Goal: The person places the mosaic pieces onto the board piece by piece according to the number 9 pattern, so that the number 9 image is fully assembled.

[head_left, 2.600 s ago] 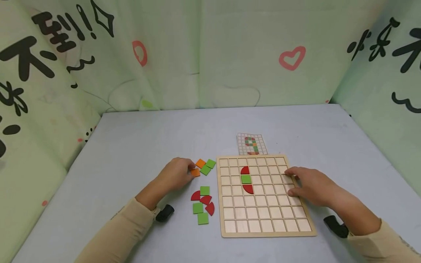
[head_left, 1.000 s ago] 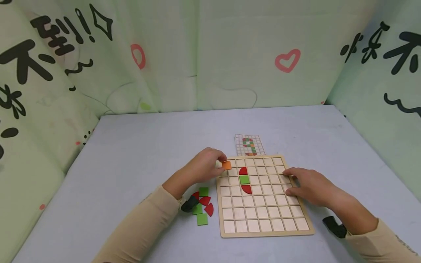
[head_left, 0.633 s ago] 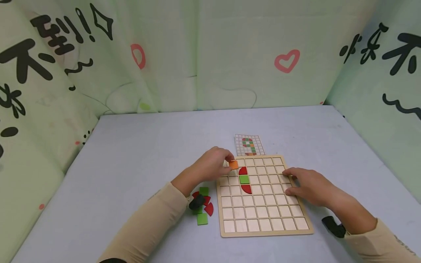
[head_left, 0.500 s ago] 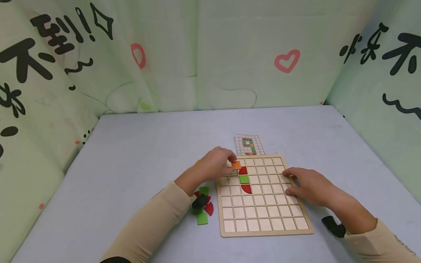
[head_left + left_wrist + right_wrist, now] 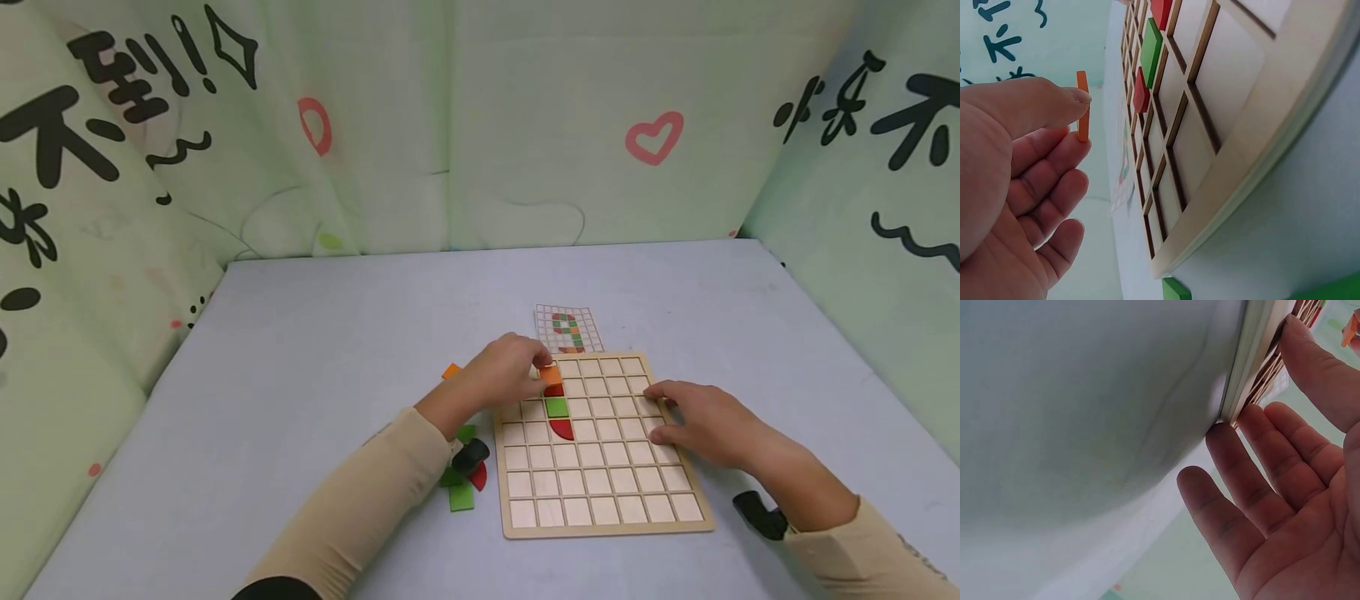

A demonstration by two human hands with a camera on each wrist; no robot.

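My left hand pinches an orange square tile between thumb and fingertips. It hovers over the upper left of a wooden grid board. In the left wrist view the orange tile stands on edge, apart from the board. In one column of the board lie a red quarter-circle tile, partly covered, a green square tile and another red quarter-circle tile. My right hand rests at the board's right edge, thumb and fingertips touching the frame, fingers fairly straight.
Behind the board lies a pattern card with a coloured figure on a grid. Left of the board are loose tiles, including a green square, a red quarter circle and an orange square, partly hidden by my left arm.
My left hand has picked up the orange tile from the table and carried it right, over the board to the column with the red and green tiles. My right hand stays at the edge.
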